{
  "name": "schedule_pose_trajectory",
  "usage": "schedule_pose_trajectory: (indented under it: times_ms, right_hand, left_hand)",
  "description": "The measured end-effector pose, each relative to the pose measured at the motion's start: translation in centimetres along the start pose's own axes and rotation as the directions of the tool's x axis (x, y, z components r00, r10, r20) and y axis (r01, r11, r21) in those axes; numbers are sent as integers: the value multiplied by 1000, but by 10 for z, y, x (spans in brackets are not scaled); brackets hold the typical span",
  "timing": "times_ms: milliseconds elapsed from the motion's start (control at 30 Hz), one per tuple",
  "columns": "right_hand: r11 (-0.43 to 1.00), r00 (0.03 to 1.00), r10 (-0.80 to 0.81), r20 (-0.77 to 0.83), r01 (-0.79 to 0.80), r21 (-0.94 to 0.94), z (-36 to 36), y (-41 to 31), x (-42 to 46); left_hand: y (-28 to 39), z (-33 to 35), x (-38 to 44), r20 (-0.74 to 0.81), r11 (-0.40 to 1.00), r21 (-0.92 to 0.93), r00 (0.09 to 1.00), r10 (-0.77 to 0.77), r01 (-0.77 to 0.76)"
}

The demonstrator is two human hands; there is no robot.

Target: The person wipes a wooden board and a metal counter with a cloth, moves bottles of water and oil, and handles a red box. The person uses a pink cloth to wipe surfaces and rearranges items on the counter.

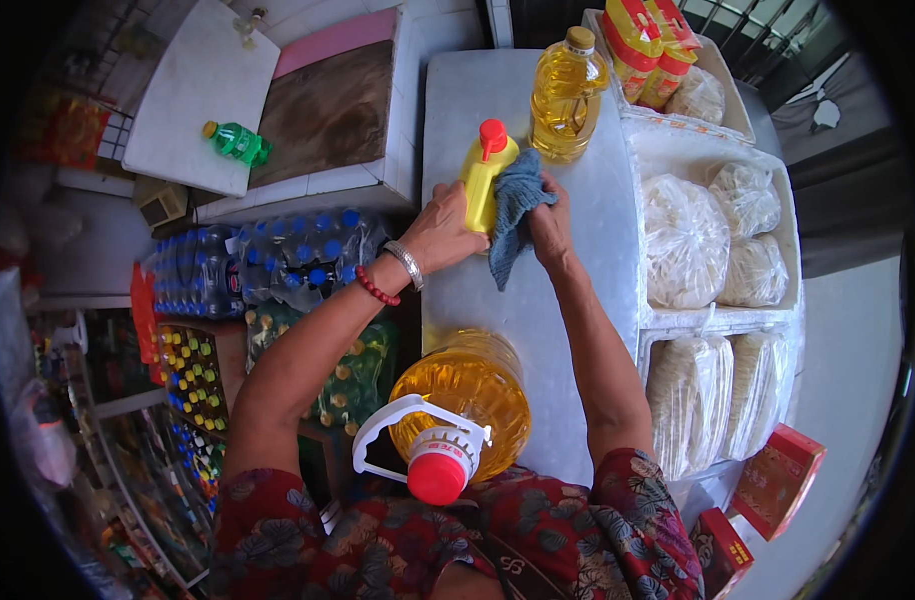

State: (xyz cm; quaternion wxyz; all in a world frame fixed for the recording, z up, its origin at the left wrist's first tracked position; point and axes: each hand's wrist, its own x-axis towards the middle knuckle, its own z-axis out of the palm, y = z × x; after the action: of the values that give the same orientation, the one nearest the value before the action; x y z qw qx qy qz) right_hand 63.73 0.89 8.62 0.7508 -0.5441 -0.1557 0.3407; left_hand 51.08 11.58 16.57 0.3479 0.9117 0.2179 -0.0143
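My left hand (448, 225) grips a yellow plastic bottle (481, 184) with a red cap, tilted over the metal tabletop (469, 105). In my right hand (551, 225) is a blue-grey cloth (519, 206), which touches the bottle's right side. Beyond them a clear bottle of golden cooking oil (568, 94) stands upright on the table. Close to my body is a large jug of cooking oil (465, 397) with a red cap and a white handle.
Along the right stand white foam boxes (712, 322) with bagged pale goods. Shrink-wrapped drink bottles (300, 251) are stacked at the left. A green bottle (238, 144) lies on a white board (195, 90) at the upper left. Red boxes (778, 480) sit at the lower right.
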Motion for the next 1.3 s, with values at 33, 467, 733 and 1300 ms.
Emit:
schedule_pose_trajectory:
  times_ms: [33, 467, 733, 1300]
  right_hand:
    - [995, 998, 54, -13, -52, 86, -1, 1, 0]
    - [982, 982, -189, -21, 190, 9, 24, -5, 33]
    - [995, 991, 11, 134, -24, 95, 11, -15, 66]
    - [885, 874, 58, 482, 178, -430, -34, -23, -46]
  left_hand:
    - [-1, -1, 0, 3, 1000, -5, 1000, 24, -24]
    - [1, -4, -1, 26, 995, -88, 999, -42, 44]
    - [5, -10, 1, 17, 990, -110, 997, -81, 83]
    - [-4, -43, 54, 492, 892, -59, 764, 417, -449]
